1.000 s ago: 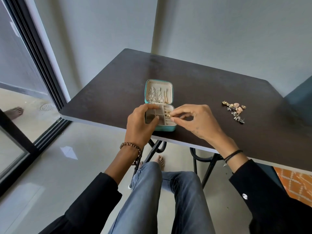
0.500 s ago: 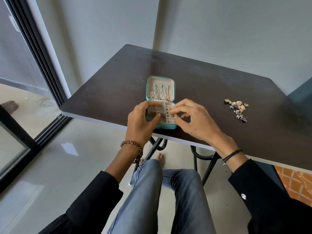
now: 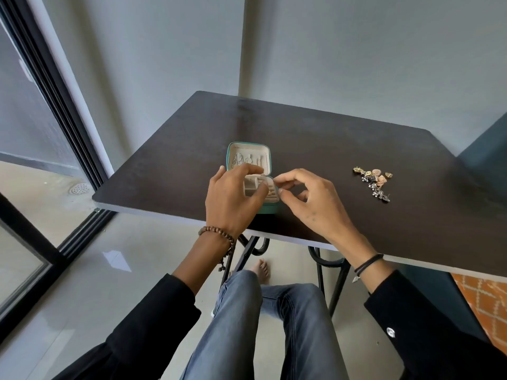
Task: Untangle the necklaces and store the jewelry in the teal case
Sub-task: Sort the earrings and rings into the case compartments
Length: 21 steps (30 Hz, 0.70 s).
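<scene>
**Figure: storing small pieces.** The teal case [image 3: 270, 209] stood open near the front edge of the table [image 3: 329, 149], directly before the seated person, presumably so both hands could reach it without stretching. Its lid [image 3: 263, 156] was propped upright, with the necklaces [image 3: 241, 160] hanging separately against the pale lining, which suggests the untangling was done. The left hand [image 3: 229, 200] curled over the case's left side, fingers across the hinge line and thumb on the divided tray. This grip probably braced the light case against sliding. The right hand [image 3: 312, 204] hovered at the case's right rim with its fingertips [image 3: 278, 183] drawn narrowly together. Whether they pinched a small piece could not be told. The loose jewelry [image 3: 373, 183] lay in a cluster well to the right, on the side of the working hand, not yet stored.
</scene>
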Each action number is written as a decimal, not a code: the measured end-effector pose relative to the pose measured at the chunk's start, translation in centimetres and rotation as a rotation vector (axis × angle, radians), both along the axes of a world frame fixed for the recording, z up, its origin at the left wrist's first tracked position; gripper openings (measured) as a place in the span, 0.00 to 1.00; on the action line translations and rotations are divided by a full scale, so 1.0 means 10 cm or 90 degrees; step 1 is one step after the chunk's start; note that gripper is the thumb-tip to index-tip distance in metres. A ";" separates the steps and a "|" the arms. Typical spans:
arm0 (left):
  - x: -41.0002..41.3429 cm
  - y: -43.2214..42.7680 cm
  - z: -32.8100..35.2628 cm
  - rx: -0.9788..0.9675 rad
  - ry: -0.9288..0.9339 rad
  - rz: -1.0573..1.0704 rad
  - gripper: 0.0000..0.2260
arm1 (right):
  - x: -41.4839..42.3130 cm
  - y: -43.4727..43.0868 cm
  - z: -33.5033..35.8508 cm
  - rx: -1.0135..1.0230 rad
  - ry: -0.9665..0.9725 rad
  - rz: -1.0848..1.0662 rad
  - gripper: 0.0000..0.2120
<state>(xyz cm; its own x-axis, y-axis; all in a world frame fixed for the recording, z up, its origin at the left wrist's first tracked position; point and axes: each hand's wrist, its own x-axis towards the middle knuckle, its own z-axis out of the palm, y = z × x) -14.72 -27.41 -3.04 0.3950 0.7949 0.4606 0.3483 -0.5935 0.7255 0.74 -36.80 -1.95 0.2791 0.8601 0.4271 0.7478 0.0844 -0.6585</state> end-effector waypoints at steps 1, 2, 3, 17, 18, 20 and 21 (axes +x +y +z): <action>0.03 -0.02 0.05 0.007 0.018 0.008 0.10 | 0.01 0.00 0.01 0.007 0.004 -0.008 0.09; 0.08 -0.03 0.09 0.014 0.036 0.013 0.10 | 0.04 -0.02 0.03 0.014 0.010 -0.017 0.09; 0.11 -0.06 0.13 0.018 0.054 0.018 0.10 | 0.06 -0.03 0.03 0.019 0.019 -0.026 0.09; 1.26 -0.44 0.34 0.139 0.130 -0.131 0.09 | 1.16 -0.65 0.03 0.039 0.065 -0.202 0.05; 1.36 -0.48 0.32 0.135 0.134 -0.148 0.09 | 1.24 -0.68 0.02 0.032 0.062 -0.213 0.05; 1.58 -0.55 0.29 0.103 0.139 -0.188 0.10 | 1.42 -0.74 -0.02 0.020 0.051 -0.234 0.06; 1.69 -0.58 0.27 0.076 0.140 -0.209 0.10 | 1.51 -0.76 -0.03 0.015 0.043 -0.245 0.06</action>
<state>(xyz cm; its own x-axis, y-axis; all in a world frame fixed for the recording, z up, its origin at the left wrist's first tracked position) 2.19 -33.22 -0.39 0.7175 0.5567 0.4187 0.2656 -0.7743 0.5744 15.81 -44.45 -2.29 0.6078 0.6769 0.4152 0.6824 -0.1778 -0.7090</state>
